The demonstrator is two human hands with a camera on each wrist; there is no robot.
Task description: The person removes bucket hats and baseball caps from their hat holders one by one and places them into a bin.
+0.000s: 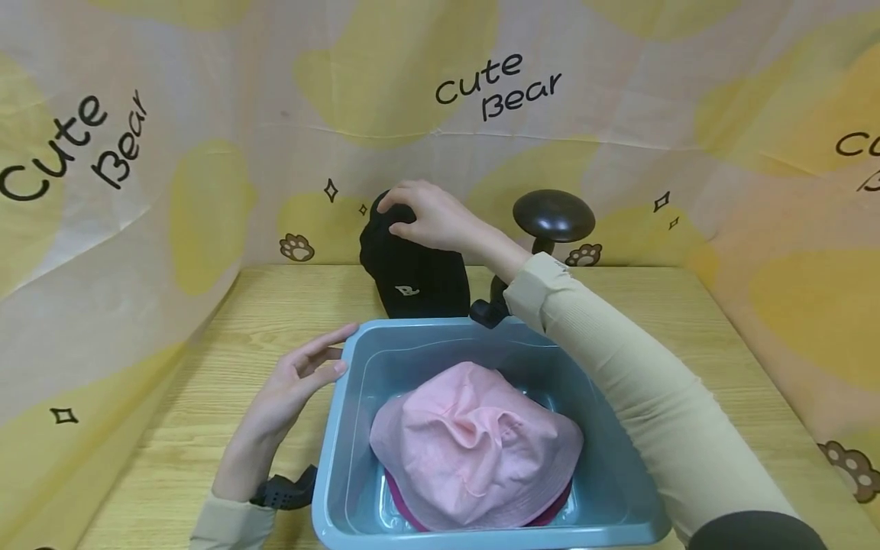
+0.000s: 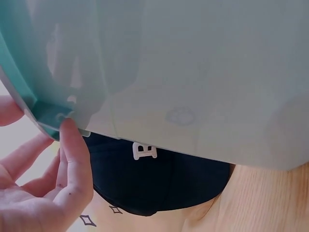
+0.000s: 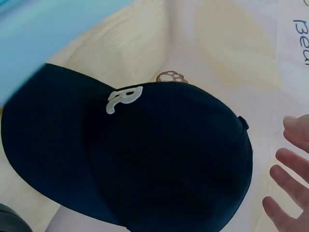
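A black baseball cap (image 1: 419, 279) with a pale letter on its front is behind the basin, brim slanting down toward the rim. My right hand (image 1: 433, 214) is over the cap's crown with fingers spread and bent; in the right wrist view its fingertips (image 3: 285, 176) show apart from the cap (image 3: 178, 154). My left hand (image 1: 289, 386) is at the far left corner of a blue plastic basin (image 1: 328, 458), thumb and fingertips against its outer edge. A pink bucket hat (image 1: 474, 451) lies in the basin, a darker pink edge showing beneath it.
A black stand with a rounded, mushroom-like top (image 1: 553, 215) rises behind the basin, partly hidden by my right forearm. The wooden tabletop (image 1: 302, 294) meets a patterned cloth backdrop (image 1: 385, 76) at the back and sides. My right sleeve (image 1: 639, 374) crosses over the basin's right side.
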